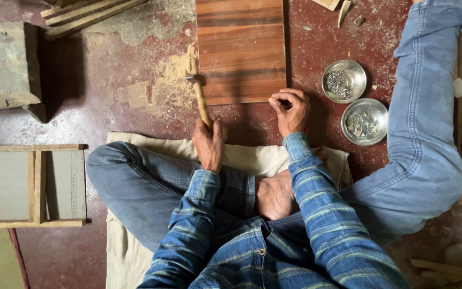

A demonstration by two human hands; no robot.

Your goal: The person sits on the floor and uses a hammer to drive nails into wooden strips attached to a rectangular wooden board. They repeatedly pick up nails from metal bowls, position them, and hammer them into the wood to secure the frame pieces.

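My left hand (209, 143) grips the wooden handle of a small hammer (199, 91), whose metal head rests by the left edge of a striped wooden board (240, 48) lying on the red floor. My right hand (291, 111) sits at the board's near right corner with fingers curled and pinched together; whatever it pinches is too small to make out. Both sleeves are blue plaid. I sit cross-legged in jeans on a cream cloth (129, 246).
Two round metal bowls lie right of the board: one (343, 80) with small dark nails, one (364, 121) with pale metal bits. A wooden frame (34, 185) lies left, a grey block (4, 67) far left, wood strips (86, 13) at the top.
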